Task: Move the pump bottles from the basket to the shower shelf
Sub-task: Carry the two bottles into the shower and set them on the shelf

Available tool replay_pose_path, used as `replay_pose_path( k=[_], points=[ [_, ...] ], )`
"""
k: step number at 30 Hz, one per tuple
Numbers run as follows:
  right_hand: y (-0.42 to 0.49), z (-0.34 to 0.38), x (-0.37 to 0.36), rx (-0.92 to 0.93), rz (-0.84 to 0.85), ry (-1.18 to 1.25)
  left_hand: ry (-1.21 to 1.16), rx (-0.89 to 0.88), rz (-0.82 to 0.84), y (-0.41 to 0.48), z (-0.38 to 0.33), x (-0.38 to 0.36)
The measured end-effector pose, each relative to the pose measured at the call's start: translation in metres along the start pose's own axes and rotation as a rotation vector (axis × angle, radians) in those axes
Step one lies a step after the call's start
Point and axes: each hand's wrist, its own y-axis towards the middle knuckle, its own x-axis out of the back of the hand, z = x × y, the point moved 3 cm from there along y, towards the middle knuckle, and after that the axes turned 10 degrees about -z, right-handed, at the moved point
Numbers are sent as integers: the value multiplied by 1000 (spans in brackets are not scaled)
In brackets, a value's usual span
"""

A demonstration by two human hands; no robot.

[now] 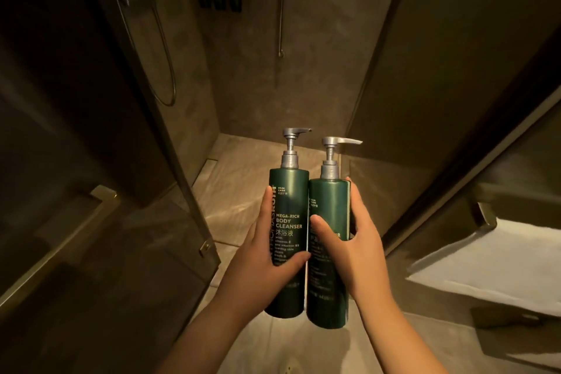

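Two dark green cylindrical pump bottles with silver pump heads are held upright, side by side and touching, near the camera before the shower floor [243,179]. The left hand [264,267] wraps the left bottle [288,191], labelled "MEGA-RICH BODY CLEANSER". The right hand [361,252] wraps the right bottle [329,200], its thumb covering part of the label.

We log two dark green pump bottles, both upright, side by side, bodies touching, held in the air.

Left bottle [288,185]: silver pump, nozzle pointing right, label reads "MEGA-RICH BODY CLEANSER". The left hand [267,267] grips it at mid-body.

Right bottle [329,200]: sits slightly lower, silver pump, nozzle pointing right, label partly covered. The right hand [358,249] grips it.
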Motion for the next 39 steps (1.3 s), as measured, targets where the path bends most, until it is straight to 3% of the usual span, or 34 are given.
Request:
replay_pose_path(
  k=[11, 19, 27, 33, 39],
  points=[
    [115, -27, -29, -28, 54, 32, 56, 47, 4, 110, 9, -28],
    [236, -28, -84, -22, 38, 43, 35, 23, -4, 244, 21, -28],
    [355, 10, -182, 86, 155, 76, 27, 15, -194, 369, 29, 26],
    [403, 27, -240, 152, 215, 145, 91, 6, -303, 419, 29, 67],
    [447, 44, -312, 228, 377, 207, 134, 68, -485, 458, 41, 107]
  ],
)
